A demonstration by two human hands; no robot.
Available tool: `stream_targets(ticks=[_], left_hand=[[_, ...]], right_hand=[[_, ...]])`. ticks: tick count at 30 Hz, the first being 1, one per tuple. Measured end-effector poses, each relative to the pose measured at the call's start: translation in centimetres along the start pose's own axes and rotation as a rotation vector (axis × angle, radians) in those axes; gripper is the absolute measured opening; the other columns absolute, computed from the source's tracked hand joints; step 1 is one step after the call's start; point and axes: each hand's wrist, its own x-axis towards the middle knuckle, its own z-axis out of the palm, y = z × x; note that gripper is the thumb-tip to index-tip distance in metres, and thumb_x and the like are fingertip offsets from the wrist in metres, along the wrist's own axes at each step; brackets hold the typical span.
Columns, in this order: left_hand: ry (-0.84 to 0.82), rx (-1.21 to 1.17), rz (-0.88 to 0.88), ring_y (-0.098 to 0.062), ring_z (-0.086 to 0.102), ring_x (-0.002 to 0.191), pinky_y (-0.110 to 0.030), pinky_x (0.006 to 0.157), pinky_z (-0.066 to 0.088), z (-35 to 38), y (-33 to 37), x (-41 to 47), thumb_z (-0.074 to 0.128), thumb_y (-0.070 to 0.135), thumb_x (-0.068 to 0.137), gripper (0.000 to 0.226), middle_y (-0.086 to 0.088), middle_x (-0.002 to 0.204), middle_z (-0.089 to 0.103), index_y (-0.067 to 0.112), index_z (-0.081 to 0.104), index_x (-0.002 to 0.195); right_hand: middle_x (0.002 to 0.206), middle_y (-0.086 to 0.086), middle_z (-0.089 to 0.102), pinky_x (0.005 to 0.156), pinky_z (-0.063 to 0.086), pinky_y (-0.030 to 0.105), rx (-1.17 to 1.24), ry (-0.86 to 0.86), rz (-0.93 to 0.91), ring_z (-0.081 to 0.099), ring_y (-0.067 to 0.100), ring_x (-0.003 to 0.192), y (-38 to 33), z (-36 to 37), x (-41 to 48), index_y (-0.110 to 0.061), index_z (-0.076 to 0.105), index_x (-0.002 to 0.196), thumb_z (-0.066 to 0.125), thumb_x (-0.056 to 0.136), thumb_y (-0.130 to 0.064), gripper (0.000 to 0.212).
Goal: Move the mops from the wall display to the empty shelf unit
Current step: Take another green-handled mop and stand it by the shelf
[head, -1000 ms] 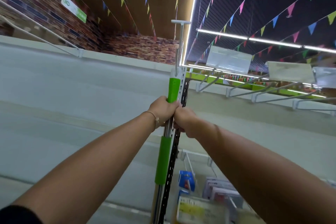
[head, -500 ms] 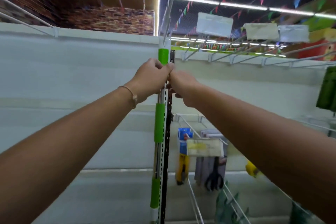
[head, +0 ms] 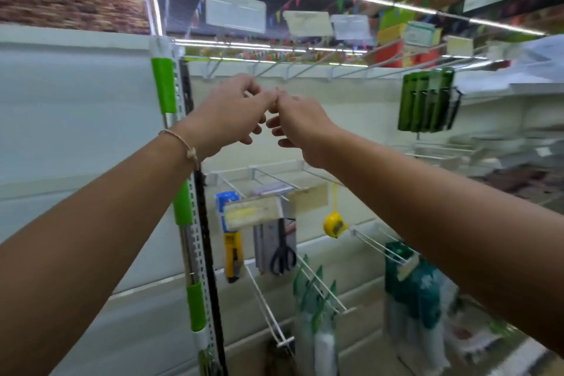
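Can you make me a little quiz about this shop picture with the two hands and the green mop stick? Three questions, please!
1. True or false: the left hand is gripping the mop handle.
2. What colour is the hanging tape measure? A red, B yellow, C blue.
3. Which hangs nearer the mop handle: the utility knife or the scissors?

Key
1. False: the left hand and the right hand are both in the air, apart from the mop handle.
2. B.
3. The utility knife.
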Motion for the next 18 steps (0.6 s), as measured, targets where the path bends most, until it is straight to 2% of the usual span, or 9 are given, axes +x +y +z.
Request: stream_targets(ticks=[3,7,11,13,15,18], left_hand=[[-0.066,0.001,0.032,-0.022,0.067,0.079,-0.039,0.068,0.059,3.4,2.2,0.5,0.056,0.045,0.098,0.035,-0.01,0.092,0.067,0.01,0.057,0.103],[-0.164,-0.013,0.05,-0.021,0.064,0.075,-0.04,0.071,0.058,8.5,4.8,0.9,0.055,0.048,0.097,0.037,-0.012,0.092,0.066,0.011,0.055,0.097],[-0.245,-0.016,0.076,-0.024,0.066,0.078,-0.046,0.077,0.059,14.1,7.3,0.8,0.054,0.05,0.095,0.036,-0.015,0.092,0.07,0.014,0.057,0.094],[-0.279,-0.019,0.095,-0.027,0.068,0.08,-0.048,0.08,0.058,17.1,9.0,0.6,0.053,0.048,0.097,0.033,-0.016,0.093,0.071,0.015,0.057,0.093],[-0.308,-0.022,0.109,-0.031,0.07,0.085,-0.049,0.082,0.059,20.1,10.8,0.3,0.051,0.047,0.098,0.032,-0.016,0.093,0.071,0.017,0.058,0.092],[-0.349,-0.014,0.144,-0.031,0.07,0.087,-0.053,0.084,0.058,24.9,13.8,-0.1,0.048,0.047,0.099,0.032,-0.012,0.091,0.07,0.018,0.058,0.092]], right_hand=[[0.092,0.011,0.063,0.073,0.048,0.036,0.016,0.061,0.02,0.056,0.023,0.082,0.9,-3.8,-0.8,0.0,0.063,0.113,0.037,0.107,-0.043,0.051],[0.093,0.011,0.063,0.074,0.049,0.036,-0.01,0.13,0.041,0.056,0.023,0.083,2.7,-9.8,-2.3,-0.003,0.063,0.106,0.038,0.106,-0.041,0.046],[0.093,0.012,0.063,0.075,0.046,0.038,-0.064,0.22,0.043,0.055,0.023,0.082,4.8,-16.4,-4.3,0.009,0.06,0.113,0.038,0.106,-0.041,0.055],[0.093,0.013,0.063,0.082,0.051,0.043,-0.108,0.266,0.021,0.057,0.022,0.084,5.8,-20.0,-5.3,0.011,0.058,0.113,0.037,0.107,-0.041,0.056],[0.097,0.016,0.067,0.094,0.051,0.052,-0.149,0.297,0.013,0.06,0.024,0.088,6.8,-23.5,-6.4,0.008,0.059,0.109,0.036,0.107,-0.041,0.054],[0.104,0.017,0.07,0.099,0.05,0.056,-0.185,0.336,0.042,0.065,0.026,0.098,8.4,-28.8,-7.6,0.0,0.063,0.107,0.036,0.106,-0.044,0.051]])
